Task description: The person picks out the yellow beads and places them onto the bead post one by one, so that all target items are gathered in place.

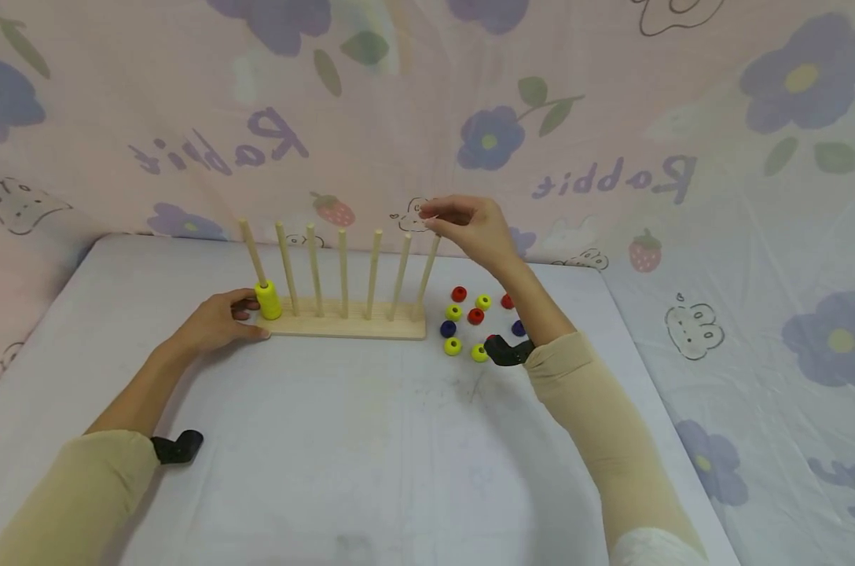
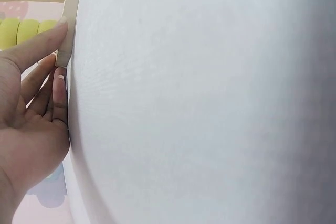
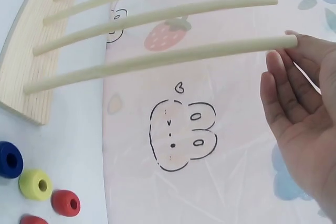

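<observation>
A wooden peg stand point(image 1: 343, 325) with several upright pegs stands on the table. Yellow beads point(image 1: 268, 301) are stacked on its leftmost peg. My left hand point(image 1: 220, 321) holds the left end of the base, the thumb along the front edge and the other fingers around the end, as the left wrist view shows. At the other end, my right hand point(image 1: 473, 228) is raised at the top of the rightmost peg point(image 3: 163, 62). Its fingers are loosely bent, with fingertips right at the peg's tip and no bead showing between them.
Loose red beads point(image 1: 475, 316), yellow beads point(image 1: 453, 346) and blue beads point(image 1: 448, 328) lie to the right of the stand, partly hidden by my right forearm. A printed cloth point(image 1: 371, 141) hangs behind the table point(image 1: 314, 440). Black wrist mounts point(image 1: 178, 447) stick out from both sleeves.
</observation>
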Motion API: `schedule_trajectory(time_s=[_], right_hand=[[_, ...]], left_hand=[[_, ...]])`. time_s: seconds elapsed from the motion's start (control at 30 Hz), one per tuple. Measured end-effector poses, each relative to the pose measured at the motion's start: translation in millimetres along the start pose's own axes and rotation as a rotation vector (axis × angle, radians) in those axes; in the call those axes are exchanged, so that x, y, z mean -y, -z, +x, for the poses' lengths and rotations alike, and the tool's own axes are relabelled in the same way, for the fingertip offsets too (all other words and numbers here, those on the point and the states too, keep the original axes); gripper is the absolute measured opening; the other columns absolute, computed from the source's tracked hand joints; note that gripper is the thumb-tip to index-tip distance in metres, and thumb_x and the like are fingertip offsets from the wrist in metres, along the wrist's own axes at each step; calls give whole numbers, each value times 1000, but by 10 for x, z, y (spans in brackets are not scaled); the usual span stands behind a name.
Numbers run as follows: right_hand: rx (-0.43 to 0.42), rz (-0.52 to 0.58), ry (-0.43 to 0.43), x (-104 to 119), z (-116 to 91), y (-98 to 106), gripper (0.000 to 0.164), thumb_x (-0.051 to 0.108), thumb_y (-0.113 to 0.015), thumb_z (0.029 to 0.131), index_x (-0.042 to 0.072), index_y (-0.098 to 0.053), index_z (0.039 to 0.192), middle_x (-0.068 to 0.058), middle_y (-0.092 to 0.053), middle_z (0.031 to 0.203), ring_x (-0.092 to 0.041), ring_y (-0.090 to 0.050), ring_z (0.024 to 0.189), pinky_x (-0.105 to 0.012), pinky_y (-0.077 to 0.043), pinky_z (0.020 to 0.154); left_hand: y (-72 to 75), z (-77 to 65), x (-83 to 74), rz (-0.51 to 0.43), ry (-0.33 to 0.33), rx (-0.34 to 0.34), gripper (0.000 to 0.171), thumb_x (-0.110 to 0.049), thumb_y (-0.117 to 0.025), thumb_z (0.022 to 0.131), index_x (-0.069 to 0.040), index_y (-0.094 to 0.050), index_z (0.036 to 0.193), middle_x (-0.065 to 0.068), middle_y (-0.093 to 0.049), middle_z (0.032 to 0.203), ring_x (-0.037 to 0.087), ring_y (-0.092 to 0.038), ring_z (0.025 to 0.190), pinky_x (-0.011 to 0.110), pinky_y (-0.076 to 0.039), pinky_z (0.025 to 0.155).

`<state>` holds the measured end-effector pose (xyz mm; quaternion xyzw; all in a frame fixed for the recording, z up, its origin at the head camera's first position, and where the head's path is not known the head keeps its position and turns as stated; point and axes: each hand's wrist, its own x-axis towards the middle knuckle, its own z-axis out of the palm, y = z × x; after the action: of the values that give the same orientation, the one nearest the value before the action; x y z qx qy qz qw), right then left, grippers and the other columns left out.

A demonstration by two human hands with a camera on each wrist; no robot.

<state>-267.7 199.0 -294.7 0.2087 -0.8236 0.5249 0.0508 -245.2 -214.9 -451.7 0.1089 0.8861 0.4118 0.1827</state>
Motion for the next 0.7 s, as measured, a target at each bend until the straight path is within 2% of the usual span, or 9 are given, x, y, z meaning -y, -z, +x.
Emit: schedule_trajectory(time_s=[0.17,0.4,0.57,0.7], right_hand=[[-20,-31,-5,-98,-112,95,23,14,-72,92,2,-74,112,-10,-73,110,-16,-69,98,-29,-55,90],[-44,-40,-39,-238,-274,210,26,6,-70,93,-2,-70,118,-16,-70,115,-20,-69,102,-28,-54,91],[-46,-66,-62,-140,-436,251,26,2,-67,94,-7,-68,118,-22,-69,116,-25,-69,102,-26,-55,89],[-61,-78,-73,-110,-577,277,26,1,-66,93,-8,-67,118,-23,-68,116,-23,-68,101,-23,-54,87]], left_hand=[[-9,0,-5,3,-3,-5,88,-25,-82,83,8,-34,148,29,-49,138,40,-49,120,53,-39,105],[0,-22,-25,-37,14,15,93,-28,-82,83,8,-30,151,29,-45,142,42,-45,125,55,-36,107],[2,-25,-20,-34,18,15,94,-29,-82,83,9,-29,151,30,-45,143,43,-45,126,56,-36,108],[-8,-23,-25,-29,17,12,91,-27,-82,83,8,-30,150,29,-46,142,43,-46,126,56,-36,108]])
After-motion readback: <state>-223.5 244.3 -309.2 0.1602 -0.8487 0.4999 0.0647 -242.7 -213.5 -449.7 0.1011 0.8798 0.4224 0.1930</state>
